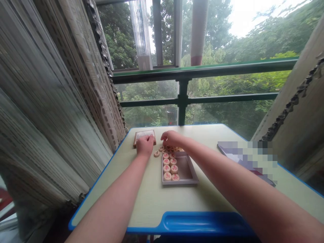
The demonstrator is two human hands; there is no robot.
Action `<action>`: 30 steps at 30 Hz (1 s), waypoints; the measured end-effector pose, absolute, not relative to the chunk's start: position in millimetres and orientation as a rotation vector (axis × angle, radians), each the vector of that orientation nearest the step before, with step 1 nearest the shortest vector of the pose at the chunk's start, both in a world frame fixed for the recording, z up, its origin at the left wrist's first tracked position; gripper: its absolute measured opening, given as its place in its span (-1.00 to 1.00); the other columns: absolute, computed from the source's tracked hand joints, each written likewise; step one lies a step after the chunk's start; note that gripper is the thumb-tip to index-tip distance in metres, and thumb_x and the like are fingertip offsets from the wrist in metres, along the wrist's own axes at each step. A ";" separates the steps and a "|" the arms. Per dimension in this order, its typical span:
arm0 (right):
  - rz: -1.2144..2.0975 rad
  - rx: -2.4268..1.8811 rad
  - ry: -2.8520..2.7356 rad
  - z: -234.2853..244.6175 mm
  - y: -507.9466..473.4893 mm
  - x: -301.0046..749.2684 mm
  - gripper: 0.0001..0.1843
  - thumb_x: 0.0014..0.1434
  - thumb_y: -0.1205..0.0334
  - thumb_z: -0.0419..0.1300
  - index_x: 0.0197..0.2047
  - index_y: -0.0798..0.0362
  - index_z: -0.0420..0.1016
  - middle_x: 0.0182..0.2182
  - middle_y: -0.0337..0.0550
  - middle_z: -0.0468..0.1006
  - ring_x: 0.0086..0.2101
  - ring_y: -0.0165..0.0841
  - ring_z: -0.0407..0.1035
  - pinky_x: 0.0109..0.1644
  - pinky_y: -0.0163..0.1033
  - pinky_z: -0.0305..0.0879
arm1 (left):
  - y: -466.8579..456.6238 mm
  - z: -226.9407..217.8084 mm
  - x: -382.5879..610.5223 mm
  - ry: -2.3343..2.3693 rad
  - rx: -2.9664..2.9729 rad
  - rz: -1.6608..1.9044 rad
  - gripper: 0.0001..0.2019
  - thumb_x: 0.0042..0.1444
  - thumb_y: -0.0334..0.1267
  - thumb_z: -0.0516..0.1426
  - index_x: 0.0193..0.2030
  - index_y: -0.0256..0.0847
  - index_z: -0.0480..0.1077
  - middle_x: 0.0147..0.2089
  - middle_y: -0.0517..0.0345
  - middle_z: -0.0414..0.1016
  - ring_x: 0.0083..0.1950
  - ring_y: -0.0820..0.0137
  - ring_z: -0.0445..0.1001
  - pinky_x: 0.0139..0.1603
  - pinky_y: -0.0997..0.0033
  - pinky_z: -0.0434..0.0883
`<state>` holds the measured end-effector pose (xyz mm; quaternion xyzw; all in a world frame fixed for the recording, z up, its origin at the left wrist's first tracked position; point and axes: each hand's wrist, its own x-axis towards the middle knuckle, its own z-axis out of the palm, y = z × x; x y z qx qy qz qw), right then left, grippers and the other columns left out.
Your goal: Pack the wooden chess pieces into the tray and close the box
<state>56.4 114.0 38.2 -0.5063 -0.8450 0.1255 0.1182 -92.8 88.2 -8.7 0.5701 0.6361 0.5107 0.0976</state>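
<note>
Chess pieces (pixel 170 166), round pale discs with red marks, lie in two short columns along the left side of a shallow grey box (pixel 180 182) in the middle of the table (pixel 152 199). More of them sit in a loose pile (pixel 172 149) just past the box's far end, and a single disc (pixel 157 154) lies apart to the left.

The right hand (pixel 171 137) hangs over the pile with its fingers bent down; its grip is hidden, so I cannot tell whether it pinches a disc. The left hand (pixel 145 145) rests near the single disc, its far edge against a small wooden-framed lid (pixel 141 134). Its fingers fold out of sight, so I cannot tell its grip either. A curtain (pixel 63 84) hangs at the left.
</note>
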 end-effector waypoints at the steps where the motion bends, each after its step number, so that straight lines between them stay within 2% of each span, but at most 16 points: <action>1: 0.387 -1.471 -2.433 39.6 112.1 58.1 -0.69 -0.05 0.30 0.26 -0.16 0.09 0.53 -0.25 -0.12 0.56 -0.31 -0.39 0.40 -0.28 -0.38 0.26 | 88.2 -8.5 -93.4 1.898 1.679 1.516 -0.66 0.01 -0.08 0.02 -0.65 -0.19 0.37 -0.63 0.14 0.44 -0.49 0.36 0.36 -0.43 0.41 0.22; 3: 0.455 -1.450 -2.326 45.1 102.9 63.6 -0.68 0.02 0.22 0.22 -0.12 0.12 0.50 -0.26 -0.12 0.55 -0.35 -0.43 0.39 -0.34 -0.40 0.26 | 88.5 -8.4 -94.5 1.898 1.676 1.516 -0.67 0.01 -0.08 0.02 -0.64 -0.19 0.38 -0.62 0.13 0.44 -0.47 0.35 0.37 -0.41 0.41 0.22; 6: 0.747 -1.378 -2.023 58.1 74.2 77.3 -0.72 -0.01 0.22 0.25 -0.19 0.13 0.53 -0.36 -0.13 0.56 -0.44 -0.45 0.38 -0.44 -0.39 0.24 | 89.1 -8.8 -95.4 1.890 1.673 1.524 -0.67 0.01 -0.09 0.02 -0.65 -0.20 0.36 -0.62 0.13 0.43 -0.47 0.35 0.37 -0.41 0.42 0.22; 9: 0.875 -1.349 -2.040 69.1 36.5 96.0 -0.83 -0.07 0.29 0.28 -0.33 0.07 0.59 -0.41 -0.17 0.58 -0.41 -0.42 0.41 -0.36 -0.37 0.29 | 90.1 -10.3 -95.2 1.878 1.667 1.539 -0.67 0.01 -0.08 0.01 -0.65 -0.20 0.35 -0.62 0.14 0.42 -0.47 0.36 0.36 -0.41 0.42 0.22; 13: 0.766 -1.496 -2.063 65.0 4.9 119.5 -0.86 -0.05 0.32 0.25 -0.37 0.05 0.61 -0.47 -0.20 0.59 -0.45 -0.39 0.42 -0.37 -0.35 0.29 | 91.7 -12.4 -95.3 1.867 1.650 1.545 -0.67 0.00 -0.08 0.01 -0.65 -0.20 0.36 -0.63 0.14 0.42 -0.47 0.36 0.37 -0.41 0.43 0.23; 16: 0.572 -1.518 -2.135 49.0 4.6 127.6 -0.87 -0.06 0.34 0.25 -0.38 0.08 0.61 -0.43 -0.16 0.59 -0.45 -0.38 0.41 -0.37 -0.33 0.28 | 91.9 -11.9 -96.6 1.892 1.649 1.541 -0.67 0.00 -0.08 0.01 -0.64 -0.20 0.38 -0.64 0.15 0.42 -0.46 0.36 0.38 -0.42 0.44 0.23; 19: 0.425 -1.361 -2.294 31.3 13.4 127.8 -0.89 -0.06 0.34 0.25 -0.40 0.06 0.61 -0.39 -0.14 0.60 -0.37 -0.34 0.41 -0.26 -0.28 0.28 | 90.7 -9.9 -97.4 1.918 1.690 1.520 -0.66 0.00 -0.06 0.01 -0.62 -0.21 0.40 -0.63 0.15 0.42 -0.45 0.36 0.38 -0.41 0.44 0.24; 23: 0.322 -1.265 -2.383 18.8 18.1 128.6 -0.86 0.05 0.23 0.21 -0.39 0.03 0.60 -0.40 -0.15 0.61 -0.35 -0.31 0.38 -0.11 -0.15 0.23 | 88.3 -7.7 -96.1 1.906 1.755 1.507 -0.65 0.00 -0.05 0.01 -0.62 -0.22 0.40 -0.62 0.14 0.43 -0.46 0.37 0.38 -0.40 0.44 0.24; 26: 0.281 -1.174 -2.477 22.8 13.2 134.5 -0.80 0.09 0.24 0.14 -0.33 0.05 0.60 -0.35 -0.11 0.60 -0.33 -0.30 0.36 -0.05 -0.11 0.19 | 86.6 -7.3 -94.7 1.889 1.817 1.489 -0.65 0.00 -0.05 0.01 -0.63 -0.22 0.39 -0.62 0.14 0.42 -0.48 0.38 0.36 -0.42 0.44 0.21; 30: 0.278 -1.134 -2.518 30.5 7.0 140.1 -0.71 -0.02 0.28 0.18 -0.19 0.04 0.58 -0.20 -0.07 0.54 -0.18 -0.24 0.31 -0.07 -0.13 0.22 | 85.2 -7.1 -95.4 1.879 1.883 1.476 -0.64 0.01 -0.05 0.01 -0.63 -0.23 0.39 -0.62 0.14 0.42 -0.49 0.39 0.34 -0.44 0.43 0.19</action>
